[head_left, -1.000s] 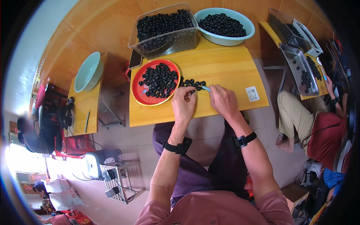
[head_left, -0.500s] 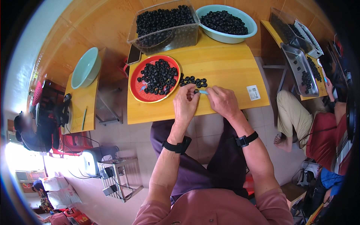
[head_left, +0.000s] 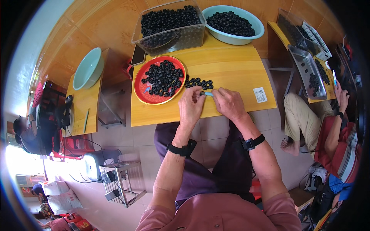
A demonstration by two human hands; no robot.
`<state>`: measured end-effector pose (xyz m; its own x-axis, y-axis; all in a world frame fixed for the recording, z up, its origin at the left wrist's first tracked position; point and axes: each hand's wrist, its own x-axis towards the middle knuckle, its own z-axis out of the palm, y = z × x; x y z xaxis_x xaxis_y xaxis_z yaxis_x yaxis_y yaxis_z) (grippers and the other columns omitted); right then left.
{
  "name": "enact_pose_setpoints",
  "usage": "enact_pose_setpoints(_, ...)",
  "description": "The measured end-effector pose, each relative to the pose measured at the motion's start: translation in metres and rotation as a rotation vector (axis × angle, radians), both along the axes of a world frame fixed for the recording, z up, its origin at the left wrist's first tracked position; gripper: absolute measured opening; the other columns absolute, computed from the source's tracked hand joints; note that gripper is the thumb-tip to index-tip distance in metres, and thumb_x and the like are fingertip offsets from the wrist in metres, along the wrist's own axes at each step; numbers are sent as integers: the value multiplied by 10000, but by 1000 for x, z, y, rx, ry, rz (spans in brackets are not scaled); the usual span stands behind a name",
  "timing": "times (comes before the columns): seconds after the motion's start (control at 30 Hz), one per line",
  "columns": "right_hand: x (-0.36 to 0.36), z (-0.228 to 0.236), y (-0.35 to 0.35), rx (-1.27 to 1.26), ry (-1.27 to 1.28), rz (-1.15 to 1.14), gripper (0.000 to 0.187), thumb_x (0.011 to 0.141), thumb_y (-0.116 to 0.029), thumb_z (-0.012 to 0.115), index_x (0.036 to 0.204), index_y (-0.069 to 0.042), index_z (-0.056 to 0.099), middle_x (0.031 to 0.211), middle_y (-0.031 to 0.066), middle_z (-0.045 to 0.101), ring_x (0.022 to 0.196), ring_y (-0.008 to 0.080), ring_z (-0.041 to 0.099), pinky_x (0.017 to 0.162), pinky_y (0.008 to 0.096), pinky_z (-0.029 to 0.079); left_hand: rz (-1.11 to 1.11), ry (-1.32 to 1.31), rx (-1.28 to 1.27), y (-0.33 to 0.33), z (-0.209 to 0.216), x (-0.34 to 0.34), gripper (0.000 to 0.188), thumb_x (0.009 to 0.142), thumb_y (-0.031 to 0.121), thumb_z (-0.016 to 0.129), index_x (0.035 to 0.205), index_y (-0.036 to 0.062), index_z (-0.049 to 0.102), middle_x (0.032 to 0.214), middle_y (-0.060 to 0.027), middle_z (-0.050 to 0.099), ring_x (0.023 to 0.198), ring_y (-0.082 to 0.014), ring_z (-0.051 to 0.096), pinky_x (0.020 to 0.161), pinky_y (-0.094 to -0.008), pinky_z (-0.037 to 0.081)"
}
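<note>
My left hand (head_left: 190,104) is closed, pinching a small black ring-like piece (head_left: 202,93) between thumb and fingertips. In my right hand (head_left: 230,104) is a slim light-blue tool (head_left: 209,94), its tip up against that piece; most of it is hidden by the fingers. Just beyond my hands lies a small cluster of black pieces (head_left: 198,82) on the yellow table (head_left: 231,63). To the left, a red plate (head_left: 140,94) with a gold rim carries many more of them.
At the back stand a clear plastic bin (head_left: 189,35) and a pale green basin (head_left: 231,38), both full of black pieces. A dark phone-like slab (head_left: 138,56) lies beside the bin, a white label (head_left: 259,95) at right. A co-worker's hand (head_left: 341,96) is near a metal tray (head_left: 295,57).
My hands hold nearly the same place, with the blue tool still at the black piece. On the right, the co-worker's hand and arm have come further into view.
</note>
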<state>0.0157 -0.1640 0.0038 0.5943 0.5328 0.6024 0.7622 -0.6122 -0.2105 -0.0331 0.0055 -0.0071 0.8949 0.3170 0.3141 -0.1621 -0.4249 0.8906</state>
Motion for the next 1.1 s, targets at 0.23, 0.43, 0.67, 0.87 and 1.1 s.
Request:
enact_pose_setpoints(0.23, 5, -2, 0, -34, 40, -92, 29, 907, -71, 659, 905, -42, 661, 755, 95, 653, 706, 273, 713, 576, 394, 568, 5, 54, -171, 1, 2, -1, 272, 873, -6, 784, 1127, 15, 689, 902, -58, 696, 783, -114, 654, 715, -272, 549)
enact_pose_setpoints(0.43, 4, -2, 0, -43, 33, -106, 40, 923, -77, 653, 910, -40, 663, 760, 107, 665, 712, 279, 721, 587, 398, 580, 54, 25, -218, 6, 2, -1, 295, 874, 10, 792, 1153, 6, 696, 915, -45, 704, 785, -98, 649, 717, -262, 542)
enact_pose_setpoints(0.67, 3, -3, 2, -43, 21, -107, 40, 921, -77, 650, 916, -41, 665, 751, 102, 655, 708, 278, 718, 584, 403, 575, 47, -45, -128, 9, -3, -1, 273, 870, 25, 799, 1137, 13, 744, 935, -82, 678, 794, -141, 679, 731, -270, 558)
enact_pose_setpoints(0.87, 3, -2, 1, -44, 19, -116, 26, 911, -65, 643, 897, -45, 648, 742, 101, 640, 704, 288, 712, 582, 415, 572, 21, -30, -96, 8, 4, -3, 203, 874, 2, 788, 1074, 3, 754, 954, -94, 660, 793, -142, 678, 728, -272, 561)
enact_pose_setpoints(1.1, 2, -2, 1, -33, 17, -124, 35, 913, -70, 642, 885, -49, 640, 745, 99, 631, 707, 287, 707, 588, 418, 573, 13, -55, -117, 8, 3, -1, 186, 868, 2, 798, 1044, -4, 738, 960, -79, 664, 771, -123, 653, 706, -257, 544)
